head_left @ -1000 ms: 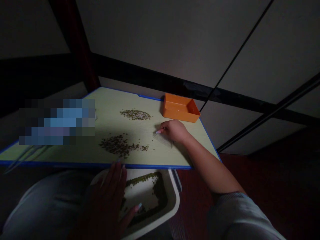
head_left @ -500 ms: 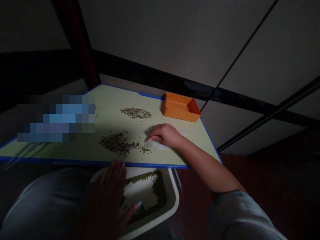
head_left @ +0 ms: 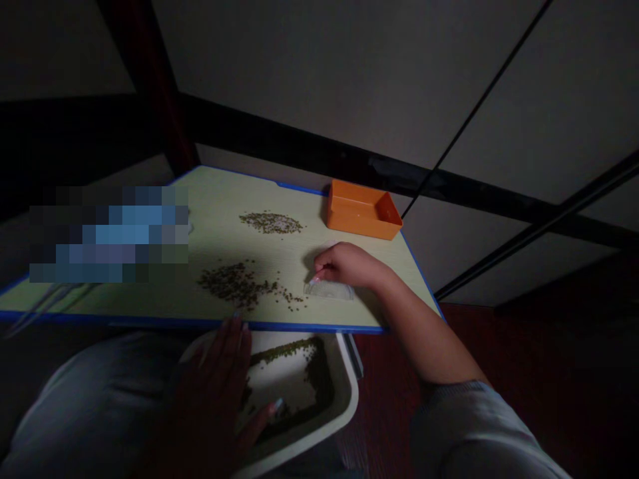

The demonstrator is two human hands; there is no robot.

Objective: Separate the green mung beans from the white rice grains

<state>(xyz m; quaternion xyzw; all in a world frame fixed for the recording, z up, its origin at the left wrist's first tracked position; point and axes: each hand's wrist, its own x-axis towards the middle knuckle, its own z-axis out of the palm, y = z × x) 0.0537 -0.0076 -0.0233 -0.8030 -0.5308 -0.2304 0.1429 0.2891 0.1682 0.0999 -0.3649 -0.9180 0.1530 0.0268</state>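
Note:
My right hand [head_left: 344, 263] is closed on a clear half-round protractor [head_left: 330, 290], pinching its left end just above the board. To its left on the pale board [head_left: 379, 313] lies a pile of dark brown grains [head_left: 232, 285], with a thin trail of loose grains reaching toward the protractor. A second, lighter greenish heap [head_left: 272, 223] sits farther back. My left hand [head_left: 217, 379] is open, fingers stretched out at the board's near edge and thumb apart. Below it is a white tub [head_left: 352, 399] with green grains gathered along its inner sides; the hand hides part of it.
An orange open box [head_left: 364, 223] stands at the board's back right corner. At the left is a blurred-out bluish patch [head_left: 114, 233], with thin tong-like prongs [head_left: 37, 309] jutting over the near edge. Light panels [head_left: 349, 80] rise behind the board.
My right hand slid left with the protractor to the end of the grain trail, then drew back right. Some trail grains shifted slightly. My left hand stayed in place.

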